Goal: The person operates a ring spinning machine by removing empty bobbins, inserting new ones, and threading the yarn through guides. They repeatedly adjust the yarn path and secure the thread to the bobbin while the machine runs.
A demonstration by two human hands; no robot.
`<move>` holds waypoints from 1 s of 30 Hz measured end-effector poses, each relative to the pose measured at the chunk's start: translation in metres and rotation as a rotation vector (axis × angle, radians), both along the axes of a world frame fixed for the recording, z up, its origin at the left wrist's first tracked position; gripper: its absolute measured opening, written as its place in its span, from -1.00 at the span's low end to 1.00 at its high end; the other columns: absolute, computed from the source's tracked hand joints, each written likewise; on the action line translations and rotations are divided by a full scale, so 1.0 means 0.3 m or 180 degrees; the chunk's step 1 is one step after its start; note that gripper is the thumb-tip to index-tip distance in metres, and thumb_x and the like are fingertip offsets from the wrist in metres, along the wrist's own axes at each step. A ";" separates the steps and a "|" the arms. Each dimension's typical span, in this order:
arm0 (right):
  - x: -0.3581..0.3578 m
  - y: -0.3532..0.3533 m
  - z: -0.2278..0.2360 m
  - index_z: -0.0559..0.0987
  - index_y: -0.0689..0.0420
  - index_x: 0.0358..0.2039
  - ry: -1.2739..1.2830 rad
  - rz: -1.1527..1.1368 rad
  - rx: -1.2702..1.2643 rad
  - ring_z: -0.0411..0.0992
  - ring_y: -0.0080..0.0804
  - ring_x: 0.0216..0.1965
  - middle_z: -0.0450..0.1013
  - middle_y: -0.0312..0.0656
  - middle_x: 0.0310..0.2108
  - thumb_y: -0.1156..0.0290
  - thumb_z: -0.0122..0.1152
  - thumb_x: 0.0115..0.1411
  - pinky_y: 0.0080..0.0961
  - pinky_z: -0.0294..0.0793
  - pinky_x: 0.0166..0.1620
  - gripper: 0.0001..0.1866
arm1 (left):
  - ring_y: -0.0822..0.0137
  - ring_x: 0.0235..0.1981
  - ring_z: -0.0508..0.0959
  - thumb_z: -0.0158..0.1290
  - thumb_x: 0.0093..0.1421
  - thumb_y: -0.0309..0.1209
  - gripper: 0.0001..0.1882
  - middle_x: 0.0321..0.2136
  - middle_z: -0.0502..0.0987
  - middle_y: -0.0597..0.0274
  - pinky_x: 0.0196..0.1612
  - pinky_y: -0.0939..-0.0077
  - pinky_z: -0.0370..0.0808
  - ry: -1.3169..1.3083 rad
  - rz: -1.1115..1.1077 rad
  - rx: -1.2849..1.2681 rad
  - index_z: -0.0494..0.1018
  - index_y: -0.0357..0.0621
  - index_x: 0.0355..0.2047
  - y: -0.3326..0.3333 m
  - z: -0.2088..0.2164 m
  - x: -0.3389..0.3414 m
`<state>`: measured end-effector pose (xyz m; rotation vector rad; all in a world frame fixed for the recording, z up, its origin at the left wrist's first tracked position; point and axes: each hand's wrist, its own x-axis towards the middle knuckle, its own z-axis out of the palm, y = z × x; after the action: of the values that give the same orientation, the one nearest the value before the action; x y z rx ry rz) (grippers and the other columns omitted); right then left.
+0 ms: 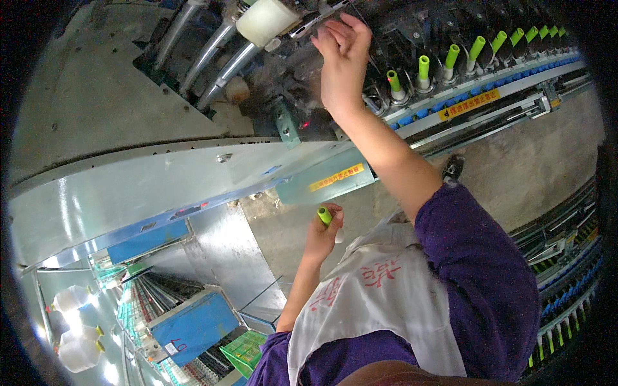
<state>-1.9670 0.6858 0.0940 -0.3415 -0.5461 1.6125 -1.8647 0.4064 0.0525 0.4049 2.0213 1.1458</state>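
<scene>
My left hand [317, 241] is wrapped around a bobbin [325, 215] in front of my apron. The bobbin's bright green tube end sticks out above the fingers, and a bit of white shows below them. Higher up, my right hand [344, 61] reaches into the spinning frame beside a white roll [266, 22] and metal rollers [230, 72]. Its fingers are bent in toward each other; whatever is between them is too small to make out. Just right of that wrist starts a row of upright green-tipped bobbins [423, 73] on spindles.
A pale machine housing [116, 174] curves along the left. Below the bobbin row runs a metal rail [515, 110]. Another machine with green-tipped bobbins [559, 334] stands at lower right. A blue box [193, 325] and a green basket [244, 352] are at lower left.
</scene>
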 end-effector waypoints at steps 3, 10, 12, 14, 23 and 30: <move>0.016 0.006 0.009 0.39 0.14 -0.12 -0.0486 -0.0499 0.0593 0.35 -0.54 -0.28 0.33 -0.27 -0.35 0.56 0.21 0.05 -0.61 0.37 -0.24 -0.65 | 0.53 -0.47 0.36 0.02 0.21 -0.33 -0.78 -0.50 0.38 0.37 -0.37 0.63 0.34 -0.0036 -0.0012 0.0079 0.34 -0.21 -0.24 -0.002 -0.009 -0.009; -0.042 0.099 0.005 0.56 0.15 -0.34 -0.1215 -0.1760 0.1167 0.33 -0.54 -0.54 0.35 -0.29 -0.56 0.58 0.36 -0.11 -0.64 0.33 -0.46 -0.73 | 0.52 -0.46 0.38 0.02 0.20 -0.33 -0.78 -0.50 0.39 0.35 -0.39 0.61 0.35 0.0231 -0.0074 -0.0033 0.36 -0.22 -0.26 -0.002 -0.006 -0.032; -0.043 0.107 0.006 0.56 0.15 -0.39 -0.1244 -0.1902 0.1199 0.33 -0.50 -0.55 0.37 -0.28 -0.58 0.59 0.35 -0.13 -0.61 0.32 -0.47 -0.77 | 0.52 -0.46 0.37 0.03 0.20 -0.34 -0.79 -0.50 0.39 0.36 -0.39 0.62 0.34 0.0186 -0.0057 -0.0085 0.36 -0.22 -0.25 -0.003 -0.002 -0.036; -0.040 0.108 0.009 0.57 0.16 -0.45 -0.1155 -0.1878 0.1111 0.33 -0.46 -0.56 0.39 -0.26 -0.59 0.60 0.34 -0.13 -0.59 0.32 -0.47 -0.81 | 0.53 -0.46 0.37 0.03 0.20 -0.35 -0.79 -0.51 0.39 0.36 -0.39 0.62 0.34 0.0144 -0.0046 -0.0104 0.36 -0.22 -0.25 -0.002 0.001 -0.038; -0.063 0.092 0.023 0.48 0.17 -0.48 -0.1316 -0.1763 0.0885 0.35 -0.33 -0.47 0.35 -0.21 -0.55 0.56 0.23 -0.01 -0.47 0.31 -0.38 -0.91 | 0.52 -0.47 0.37 0.03 0.19 -0.35 -0.79 -0.53 0.37 0.36 -0.39 0.61 0.33 0.0119 -0.0014 -0.0009 0.36 -0.22 -0.25 0.008 0.007 -0.031; -0.038 0.105 0.011 0.38 0.21 -0.36 -0.2098 -0.2076 0.1548 0.34 -0.20 -0.39 0.36 -0.14 -0.45 0.48 0.07 0.15 -0.40 0.31 -0.31 -0.90 | 0.51 -0.44 0.38 -0.01 0.22 -0.38 -0.80 -0.47 0.38 0.37 -0.33 0.60 0.35 0.0034 -0.0115 -0.0202 0.36 -0.20 -0.20 -0.012 -0.004 -0.006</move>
<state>-1.9785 0.7174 0.0972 -0.6092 -1.1608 0.6793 -1.8666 0.4029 0.0514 0.4145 2.0458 1.0568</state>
